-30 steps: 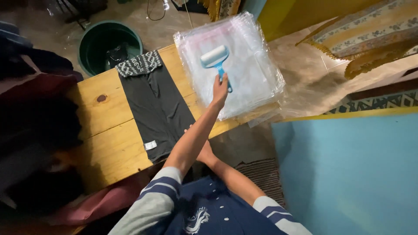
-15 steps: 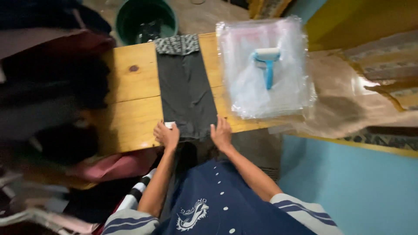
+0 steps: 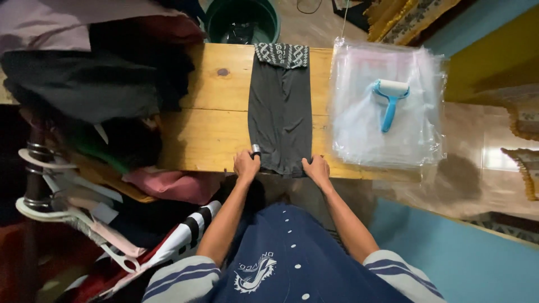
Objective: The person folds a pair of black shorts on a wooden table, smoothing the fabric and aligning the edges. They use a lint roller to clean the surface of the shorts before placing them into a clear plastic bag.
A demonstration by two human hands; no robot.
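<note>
A dark grey folded garment (image 3: 279,112) with a patterned black-and-white end lies lengthwise across a wooden table (image 3: 208,118). My left hand (image 3: 246,165) grips its near left corner, by a small white tag. My right hand (image 3: 317,170) holds the near right corner at the table's front edge. A blue-handled lint roller (image 3: 389,98) with a white head rests on a stack of clear plastic bags (image 3: 386,109) to the right, apart from both hands.
A heap of dark and pink clothes (image 3: 95,84) covers the table's left part, with hangers (image 3: 67,224) below it. A green bucket (image 3: 242,19) stands on the floor beyond the table. A blue wall (image 3: 466,258) is at the lower right.
My right hand left the lint roller on the plastic bags and came back to the garment. Both hands now grip the garment's near corners. The view has shifted left.
</note>
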